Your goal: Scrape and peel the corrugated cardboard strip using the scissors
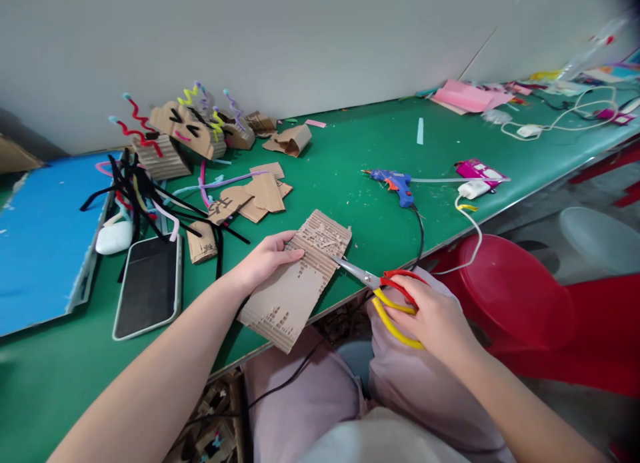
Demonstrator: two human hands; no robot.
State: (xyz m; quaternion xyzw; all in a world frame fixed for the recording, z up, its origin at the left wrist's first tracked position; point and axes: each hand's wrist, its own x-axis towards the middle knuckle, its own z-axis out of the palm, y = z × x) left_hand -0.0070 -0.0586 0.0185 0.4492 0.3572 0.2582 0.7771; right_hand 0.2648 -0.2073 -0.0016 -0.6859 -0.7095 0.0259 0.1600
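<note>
My left hand (267,260) grips a piece of corrugated cardboard (287,290) by its left edge, thumb on top. Part of its paper face is peeled away, so the ridges show. In my right hand (435,310) is a pair of scissors (373,280) with red and yellow handles. Their blades point left and meet the cardboard's right edge; whether they have cut into it I cannot tell. Smaller cardboard pieces (267,193) lie beyond my left hand, some with dark writing. A blue glue gun (397,183) rests past the scissors, a glue stick in its back.
Left are a phone (151,283), a white earbud case (114,238), black pipe cleaners (133,186) and a blue board (45,236). Behind stand cardboard figures (183,130) with pipe-cleaner antennae. The glue gun's cord (421,233) drops over the table edge. A red stool (510,290) stands right.
</note>
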